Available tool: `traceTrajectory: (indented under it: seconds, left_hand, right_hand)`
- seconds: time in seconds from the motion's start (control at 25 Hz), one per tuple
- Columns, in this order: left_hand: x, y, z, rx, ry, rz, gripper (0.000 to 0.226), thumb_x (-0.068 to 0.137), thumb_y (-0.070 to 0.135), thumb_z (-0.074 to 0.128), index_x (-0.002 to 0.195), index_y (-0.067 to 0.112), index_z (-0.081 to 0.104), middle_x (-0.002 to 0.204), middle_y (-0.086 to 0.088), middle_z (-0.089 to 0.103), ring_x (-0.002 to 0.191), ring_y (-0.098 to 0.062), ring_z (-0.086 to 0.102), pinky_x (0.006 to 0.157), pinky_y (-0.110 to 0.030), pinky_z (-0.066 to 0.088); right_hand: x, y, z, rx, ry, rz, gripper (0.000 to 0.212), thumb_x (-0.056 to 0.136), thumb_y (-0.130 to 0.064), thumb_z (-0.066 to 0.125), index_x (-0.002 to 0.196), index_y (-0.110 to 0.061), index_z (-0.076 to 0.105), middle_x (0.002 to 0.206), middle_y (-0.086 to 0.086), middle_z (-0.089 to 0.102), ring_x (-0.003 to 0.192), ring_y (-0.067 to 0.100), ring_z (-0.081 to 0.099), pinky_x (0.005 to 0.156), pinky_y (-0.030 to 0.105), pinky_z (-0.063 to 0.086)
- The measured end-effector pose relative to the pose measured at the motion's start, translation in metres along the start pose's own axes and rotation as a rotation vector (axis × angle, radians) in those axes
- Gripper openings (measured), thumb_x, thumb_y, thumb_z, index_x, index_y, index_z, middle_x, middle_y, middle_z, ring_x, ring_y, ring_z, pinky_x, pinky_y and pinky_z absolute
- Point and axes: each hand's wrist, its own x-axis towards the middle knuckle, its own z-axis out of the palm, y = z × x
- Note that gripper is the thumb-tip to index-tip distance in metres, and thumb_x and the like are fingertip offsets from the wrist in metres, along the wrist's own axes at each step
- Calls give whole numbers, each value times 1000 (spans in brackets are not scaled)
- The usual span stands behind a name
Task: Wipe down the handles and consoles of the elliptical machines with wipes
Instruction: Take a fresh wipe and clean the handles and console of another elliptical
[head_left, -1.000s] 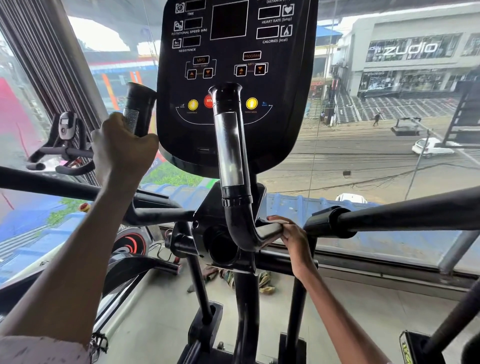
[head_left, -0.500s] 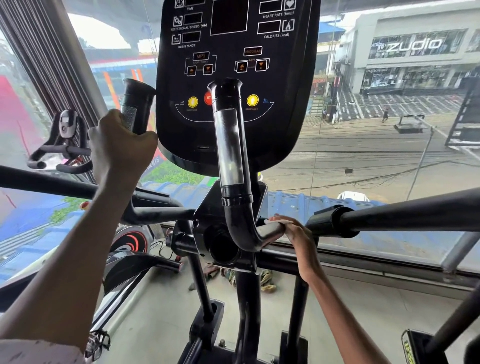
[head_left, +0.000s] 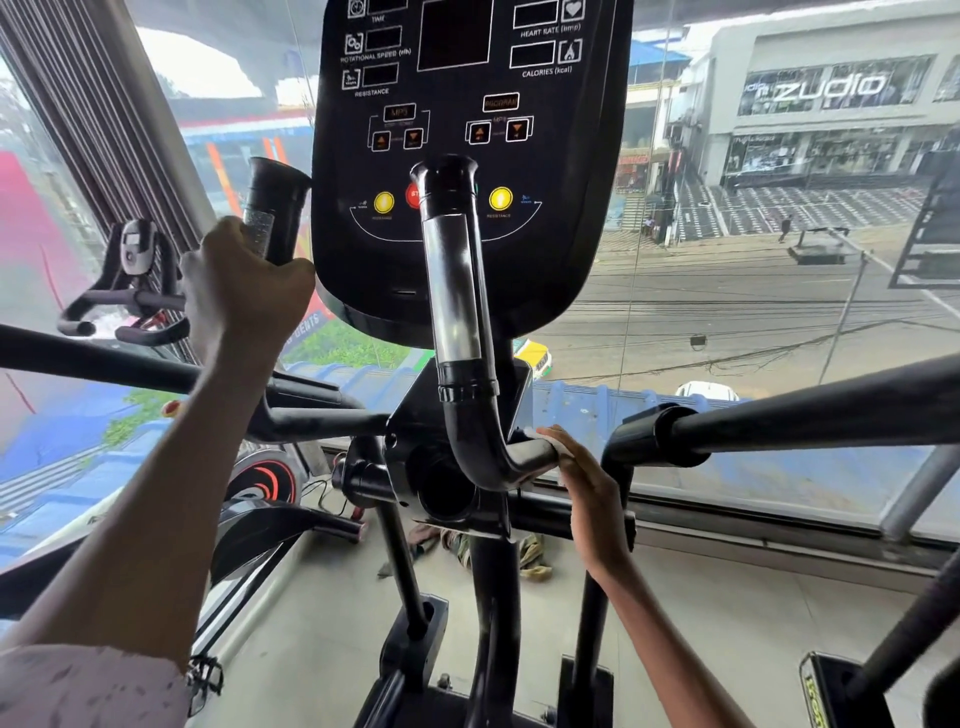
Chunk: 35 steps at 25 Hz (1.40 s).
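At centre frame, the right hand (head_left: 582, 467) presses a small white wipe (head_left: 535, 434) around the curved black handlebar tube (head_left: 488, 457), fingers wrapped. At left, the left hand (head_left: 239, 280) grips the black upright foam grip (head_left: 272, 213).

Your left hand (head_left: 244, 283) is gripping the black upright left handle (head_left: 272, 208), which is standing just left of the black console panel with yellow buttons (head_left: 457, 171). The black-and-chrome curved right handle (head_left: 457, 291) is rising in front of the console's middle. Your right hand (head_left: 579, 475) is wrapping that handle's lower bend, with a white wipe (head_left: 540, 435) under the fingers. The black horizontal swing bar (head_left: 805, 415) is reaching right from beside that hand. A small exercise bike (head_left: 132, 280) is standing behind, far left.
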Motion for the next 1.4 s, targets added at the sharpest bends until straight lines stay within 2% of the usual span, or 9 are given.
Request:
traceTrajectory:
  seconds: [0.12, 0.24, 0.4, 0.56, 0.76, 0.92, 1.04, 1.16, 1.4]
  left_hand:
    - [0, 0, -1, -11, 1, 3, 23, 73, 17, 61, 94, 7, 61, 84, -7, 50, 74, -26, 43, 63, -33, 33]
    - [-1, 1, -2, -30, -2, 6, 23, 73, 16, 60, 94, 6, 61, 82, -6, 48, 72, -26, 42, 62, -33, 33]
    - [-1, 1, -1, 1, 9, 10, 24, 74, 15, 60, 96, 4, 61, 85, -8, 49, 74, -25, 40, 63, -32, 31]
    - [-2, 2, -3, -1, 1, 8, 24, 75, 15, 60, 96, 4, 62, 83, -8, 49, 74, -25, 41, 64, -33, 32]
    - [-2, 1, -2, -10, 3, 13, 24, 75, 14, 60, 97, 3, 61, 86, -8, 47, 76, -25, 40, 66, -33, 33]
    - [2, -3, 0, 6, -2, 3, 26, 73, 17, 59, 96, 5, 61, 88, -11, 50, 76, -26, 41, 64, -34, 33]
    - [4, -5, 3, -19, -3, -6, 27, 71, 19, 59, 95, 7, 62, 86, -12, 54, 73, -29, 44, 61, -34, 34]
    - [5, -7, 4, -19, -12, -16, 26, 70, 20, 58, 93, 8, 61, 86, -13, 56, 72, -30, 45, 60, -34, 34]
    - [2, -4, 2, -10, -8, -16, 22, 71, 17, 57, 91, 10, 58, 87, -10, 52, 75, -28, 42, 62, -35, 33]
  right_hand:
    - [13, 8, -1, -80, 11, 9, 32, 102, -5, 44, 117, -14, 71, 127, -10, 69, 128, 5, 56, 107, 21, 42]
    - [21, -5, 2, -125, 64, 92, 33, 93, -24, 45, 105, -18, 74, 113, -14, 73, 113, 6, 64, 101, 33, 48]
    - [-15, -27, 11, -118, 14, -47, 37, 100, -24, 44, 130, -25, 66, 137, -16, 61, 137, 6, 48, 112, 19, 36]
    - [-9, -13, 2, -196, 21, -4, 39, 106, -32, 34, 133, -34, 62, 145, -18, 54, 148, 2, 29, 123, 40, 26]
    - [-4, -45, 18, -135, -27, -89, 38, 107, -30, 35, 107, -24, 73, 117, -16, 70, 136, 7, 49, 118, 39, 34]
    - [-8, -53, 19, 51, -30, -63, 29, 101, -22, 52, 106, -39, 74, 116, -18, 72, 133, 13, 54, 114, 34, 39]
    - [9, -41, -1, -39, 24, -44, 24, 96, -18, 55, 113, -23, 72, 110, -5, 75, 114, 17, 67, 103, 47, 49]
    - [14, -46, -11, -181, -38, -98, 22, 93, -14, 54, 110, -19, 68, 108, -10, 74, 105, 10, 69, 90, 33, 52]
    - [9, -53, -3, -189, -148, -111, 24, 104, -25, 50, 114, -19, 71, 115, -7, 73, 112, 15, 67, 97, 35, 52]
